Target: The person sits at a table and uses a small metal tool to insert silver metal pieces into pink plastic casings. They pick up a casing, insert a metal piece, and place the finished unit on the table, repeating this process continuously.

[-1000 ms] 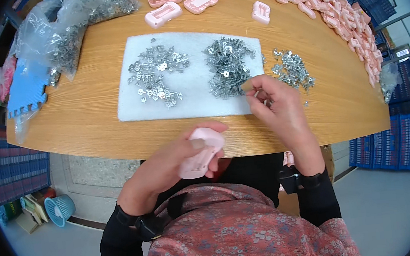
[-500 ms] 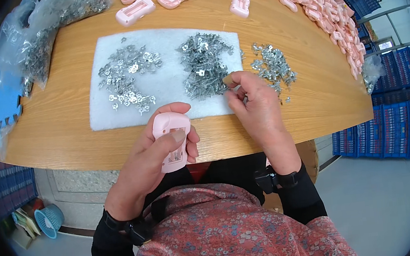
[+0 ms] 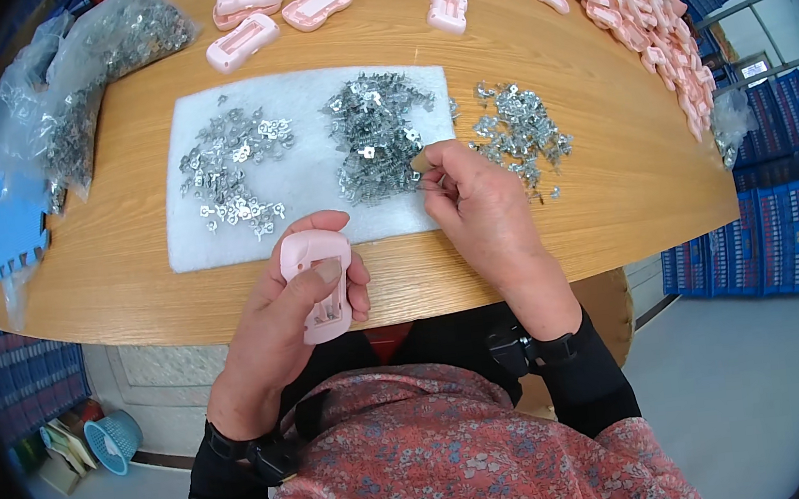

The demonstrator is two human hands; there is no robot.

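My left hand (image 3: pixel 275 311) is closed around a pink plastic casing (image 3: pixel 302 247) with an open slot like a battery compartment, its thumb lying over the slot. My right hand (image 3: pixel 482 202) is at the right edge of a dense pile of small metal springs or contact pieces (image 3: pixel 372 145), thumb and fingers drawn together. Whatever sits between those fingertips is too small to name. The pile rests on a white foam sheet (image 3: pixel 312 161), which also bears a looser heap of flat metal contact plates (image 3: pixel 234 155) on its left side.
Another heap of small metal parts (image 3: pixel 523 129) lies right of the sheet. Many pink casings (image 3: pixel 629 21) line the table's far right edge, with several more at the back (image 3: pixel 244 42). Clear bags of metal parts (image 3: pixel 90 87) and a blue foam mat (image 3: pixel 15 226) occupy the left.
The whole view has shifted slightly. My left hand still holds the pink casing, and my right fingers remain at the edge of the metal pile.
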